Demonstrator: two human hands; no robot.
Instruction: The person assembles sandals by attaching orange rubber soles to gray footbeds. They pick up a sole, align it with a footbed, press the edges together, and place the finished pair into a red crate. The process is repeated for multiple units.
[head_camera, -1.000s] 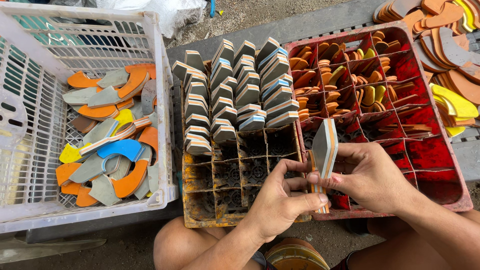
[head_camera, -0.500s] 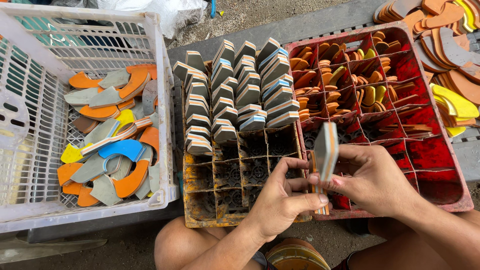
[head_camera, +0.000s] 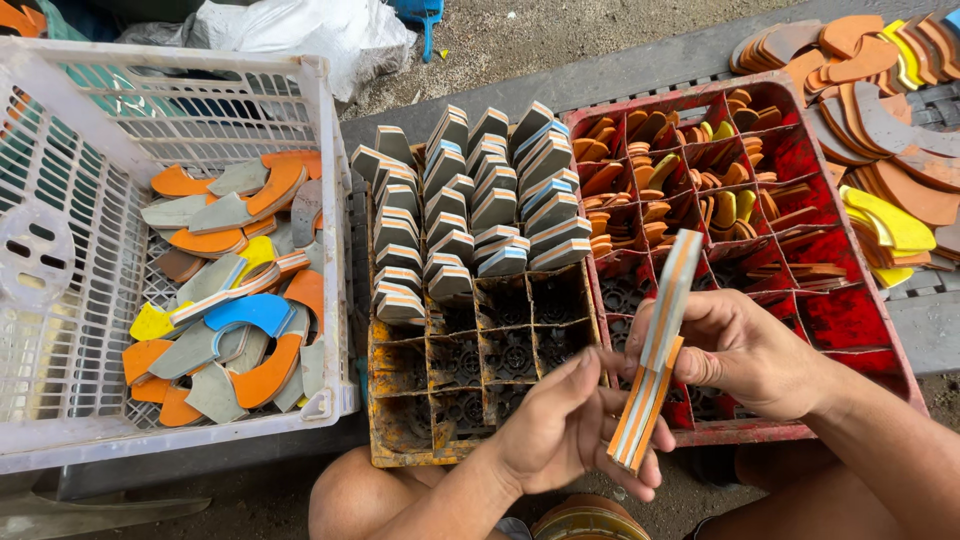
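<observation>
So both hands are on the same thing here: a long, flat layered foam strip with grey, orange and white stripes along its edge (head_camera: 658, 350). The right hand (head_camera: 745, 350) has its fingers curled around the upper half, thumb on the near side, and the left hand (head_camera: 570, 425) pinches the lower end between thumb and fingers. The strip sits just above the near edge of the red plastic divided crate (head_camera: 905, 350), tilted with its top leaning right.

Compared with a second ago, not much has shifted. The strip was more upright then and now leans a bit further over, and the hands stay in pretty much the same spot on it.

To the left of the red crate is a grimy yellow divided crate (head_camera: 385, 440), back rows packed with grey wedge-shaped foam pieces (head_camera: 470, 195), front cells bare. Further left, a white slatted plastic basket (head_camera: 60, 330) holds loose curved offcuts in orange, grey, yellow and blue (head_camera: 235, 300). Top right there's a pile of orange and yellow sole-shaped cutouts (head_camera: 880, 130).
</observation>
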